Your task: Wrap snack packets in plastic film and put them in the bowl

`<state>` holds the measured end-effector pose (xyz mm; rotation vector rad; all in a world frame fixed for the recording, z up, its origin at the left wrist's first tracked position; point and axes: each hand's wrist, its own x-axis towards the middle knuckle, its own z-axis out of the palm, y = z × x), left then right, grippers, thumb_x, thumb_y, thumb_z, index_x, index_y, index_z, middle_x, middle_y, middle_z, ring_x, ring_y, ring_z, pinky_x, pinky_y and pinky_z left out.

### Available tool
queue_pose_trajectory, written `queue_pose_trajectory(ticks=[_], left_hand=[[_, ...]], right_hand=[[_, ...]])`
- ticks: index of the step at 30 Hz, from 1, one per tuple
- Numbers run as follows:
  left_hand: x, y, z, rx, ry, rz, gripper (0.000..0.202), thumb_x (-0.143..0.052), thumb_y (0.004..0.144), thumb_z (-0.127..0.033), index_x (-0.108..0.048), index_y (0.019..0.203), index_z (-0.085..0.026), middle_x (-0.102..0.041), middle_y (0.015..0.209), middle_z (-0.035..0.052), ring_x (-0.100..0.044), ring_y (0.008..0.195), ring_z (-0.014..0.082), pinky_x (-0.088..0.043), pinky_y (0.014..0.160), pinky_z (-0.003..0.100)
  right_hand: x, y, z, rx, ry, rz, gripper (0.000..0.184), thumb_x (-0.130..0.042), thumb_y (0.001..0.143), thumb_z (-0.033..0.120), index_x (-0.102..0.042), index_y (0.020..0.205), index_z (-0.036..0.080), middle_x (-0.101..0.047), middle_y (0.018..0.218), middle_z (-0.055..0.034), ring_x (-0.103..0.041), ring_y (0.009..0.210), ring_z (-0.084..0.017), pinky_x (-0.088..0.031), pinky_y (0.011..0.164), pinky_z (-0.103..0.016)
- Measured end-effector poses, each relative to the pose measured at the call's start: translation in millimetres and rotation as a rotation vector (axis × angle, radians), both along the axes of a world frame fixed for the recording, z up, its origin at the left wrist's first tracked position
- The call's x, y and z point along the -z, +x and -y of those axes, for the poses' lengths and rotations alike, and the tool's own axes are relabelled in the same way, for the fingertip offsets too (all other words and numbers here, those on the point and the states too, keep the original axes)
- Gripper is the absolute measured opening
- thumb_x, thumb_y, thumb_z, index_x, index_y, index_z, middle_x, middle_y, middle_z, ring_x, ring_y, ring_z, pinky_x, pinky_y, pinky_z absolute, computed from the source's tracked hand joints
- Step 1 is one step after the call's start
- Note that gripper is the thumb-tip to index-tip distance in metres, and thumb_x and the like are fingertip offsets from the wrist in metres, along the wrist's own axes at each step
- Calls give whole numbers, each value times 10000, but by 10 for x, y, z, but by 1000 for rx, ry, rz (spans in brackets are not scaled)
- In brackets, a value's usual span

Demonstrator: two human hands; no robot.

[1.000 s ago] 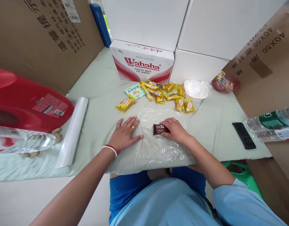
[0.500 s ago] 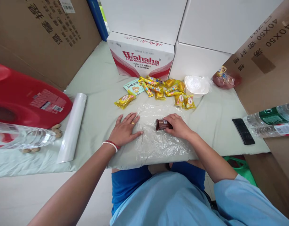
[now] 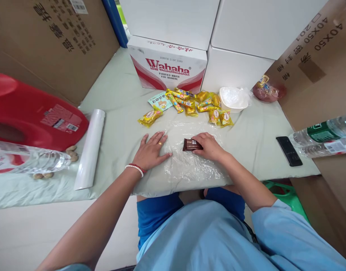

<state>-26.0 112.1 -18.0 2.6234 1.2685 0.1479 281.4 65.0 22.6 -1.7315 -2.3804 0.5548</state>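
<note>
My left hand lies flat with fingers spread, pressing the left edge of a clear plastic sheet spread on the pale green table cover. My right hand rests on the sheet, its fingers closed on a small brown wrapped snack that sits on the plastic. Several yellow wrapped snacks lie in a loose pile just beyond the sheet, one yellow packet off to the left of it.
A roll of clear film lies left. A red jug and water bottle are further left. Behind stand a Wahaha box and white boxes. A white bowl, black phone and bottles lie right.
The hands stay where they were on the sheet. My right hand shifted the brown snack slightly back and forth. The view has drifted a little.
</note>
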Motion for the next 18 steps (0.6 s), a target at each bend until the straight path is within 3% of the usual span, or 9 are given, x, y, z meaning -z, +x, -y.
queue_pose_trajectory(ticks=[2, 5, 8, 10, 13, 16, 18], left_hand=[[-2, -8, 22, -24, 36, 21, 869, -516, 981, -663, -305, 1675, -184, -231, 1766, 187, -258, 1629, 374, -156, 1305, 658], [-22, -20, 116, -60, 155, 67, 810, -578, 973, -625, -360, 1659, -253, -184, 1781, 159, -183, 1651, 390, -86, 1311, 685], [-54, -20, 254, 5, 219, 106, 610, -575, 1020, -491, -444, 1607, -388, -331, 1743, 75, -222, 1645, 355, -8, 1323, 688], [-70, -19, 328, 95, 196, 123, 533, -517, 1052, -328, -481, 1573, -437, -445, 1686, 32, -318, 1616, 307, -37, 1339, 667], [-75, -61, 375, 238, 105, 139, 576, -443, 1011, -128, -579, 1502, -398, -588, 1576, 25, -438, 1556, 251, -135, 1356, 620], [-84, -183, 385, 325, -16, 143, 566, -454, 914, -77, -693, 1369, -315, -664, 1492, 50, -537, 1479, 234, -260, 1340, 564], [-111, -274, 407, 337, -94, 155, 541, -483, 867, -114, -699, 1337, -274, -633, 1527, 65, -544, 1466, 238, -307, 1325, 532]], right_hand=[[-19, 72, 49, 0, 35, -44, 579, -754, 906, 376, -612, 1444, 214, -625, 1432, -145, -507, 1333, -347, -386, 1137, -508], [-82, 256, 280, 11, 111, -154, 439, -642, 994, 383, -641, 1401, 220, -653, 1372, -148, -542, 1303, -329, -430, 1127, -526], [-118, 458, 708, -6, 157, -263, 392, -589, 1040, 417, -652, 1384, 242, -682, 1310, -145, -586, 1270, -310, -475, 1114, -538], [-77, 558, 1031, -48, 136, -303, 500, -660, 1007, 466, -604, 1460, 261, -664, 1377, -148, -575, 1329, -314, -474, 1145, -554], [87, 629, 1417, -68, 79, -298, 566, -715, 975, 459, -584, 1498, 288, -629, 1467, -153, -552, 1398, -322, -477, 1165, -579], [261, 624, 1581, 29, 109, -300, 283, -608, 1039, 365, -732, 1285, 298, -685, 1387, -130, -613, 1319, -298, -520, 1120, -573], [302, 607, 1567, 84, 141, -333, 243, -556, 1061, 347, -778, 1145, 295, -720, 1312, -117, -643, 1252, -284, -542, 1085, -557]])
